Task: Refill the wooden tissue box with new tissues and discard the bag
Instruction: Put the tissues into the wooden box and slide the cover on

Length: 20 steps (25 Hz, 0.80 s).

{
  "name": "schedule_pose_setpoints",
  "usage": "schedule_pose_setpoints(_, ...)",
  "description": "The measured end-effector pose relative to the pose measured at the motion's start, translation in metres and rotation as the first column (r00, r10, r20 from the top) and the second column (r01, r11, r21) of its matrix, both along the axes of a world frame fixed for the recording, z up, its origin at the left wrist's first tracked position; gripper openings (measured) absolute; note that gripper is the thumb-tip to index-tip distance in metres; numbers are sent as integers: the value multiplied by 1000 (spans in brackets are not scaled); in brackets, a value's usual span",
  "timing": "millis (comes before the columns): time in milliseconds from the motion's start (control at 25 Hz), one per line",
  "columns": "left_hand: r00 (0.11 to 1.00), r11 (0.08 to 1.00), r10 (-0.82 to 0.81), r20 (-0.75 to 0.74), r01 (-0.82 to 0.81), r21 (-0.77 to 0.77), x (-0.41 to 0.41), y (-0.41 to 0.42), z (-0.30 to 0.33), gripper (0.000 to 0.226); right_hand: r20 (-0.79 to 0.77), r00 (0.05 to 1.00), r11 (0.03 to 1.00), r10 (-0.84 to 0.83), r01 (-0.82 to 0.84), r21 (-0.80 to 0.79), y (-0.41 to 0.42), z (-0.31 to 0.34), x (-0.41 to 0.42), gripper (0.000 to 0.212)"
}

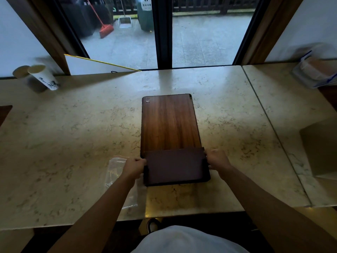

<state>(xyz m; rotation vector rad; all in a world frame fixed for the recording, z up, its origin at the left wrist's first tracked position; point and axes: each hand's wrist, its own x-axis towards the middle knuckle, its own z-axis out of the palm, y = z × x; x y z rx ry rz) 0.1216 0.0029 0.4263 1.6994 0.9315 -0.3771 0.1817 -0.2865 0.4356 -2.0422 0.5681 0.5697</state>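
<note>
1. The wooden tissue box (168, 123) lay lengthwise on the marble counter (73, 134), centred in front of the person, its plain wood face up.
2. A dark sliding panel (176, 166) stuck out of the box's near end, partly drawn toward the counter edge.
3. The left hand (134, 167) was closed on the panel's left edge and the right hand (218, 161) on its right edge, fingers curled round the sides; both held the panel, not the box body.
4. Judged step: working the slide panel at the box's open end. From one frame I could not tell whether it was being drawn out or pushed home.
5. A clear plastic bag (116, 172) lay flat on the counter just left of the left hand, partly under the forearm. It looked empty, which would suggest the tissues were already loaded, but that was a guess.
6. If so, the next move called for an even push from both hands so the panel ran straight in its grooves, then picking up the bag to discard it.
7. Hidden: the box interior and any tissues; fingertips under the panel.
8. A wrapped pack (315, 72) at far right was blurred; contents unclear. Two paper cups (39, 77) stood far left.
</note>
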Motion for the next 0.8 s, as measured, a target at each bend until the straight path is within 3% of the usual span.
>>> schedule_pose_setpoints(120,991,994,-71,-116,61,-86,7,-7,5,34,-241,969,981,-55,98,169,7,8,2,58)
schedule_pose_setpoints(320,950,985,-162,-266,141,-97,21,-16,14,57,-340,940,973,24,56,222,12,16,8,82)
schedule_pose_setpoints(440,943,985,-162,-291,135,-108,24,-13,19,69,-376,927,976,1,81,203,11,15,13,85)
schedule_pose_setpoints(600,953,974,-178,-246,135,-181,26,-4,32,70,-280,954,970,-111,165,177,10,15,18,74)
schedule_pose_setpoints(720,981,987,-150,-122,142,-70,33,-3,48,52,-94,983,981,-158,167,94,11,25,25,60)
schedule_pose_setpoints(800,997,998,-69,15,69,0,38,-2,58,41,3,982,972,-191,188,143,11,31,30,48)
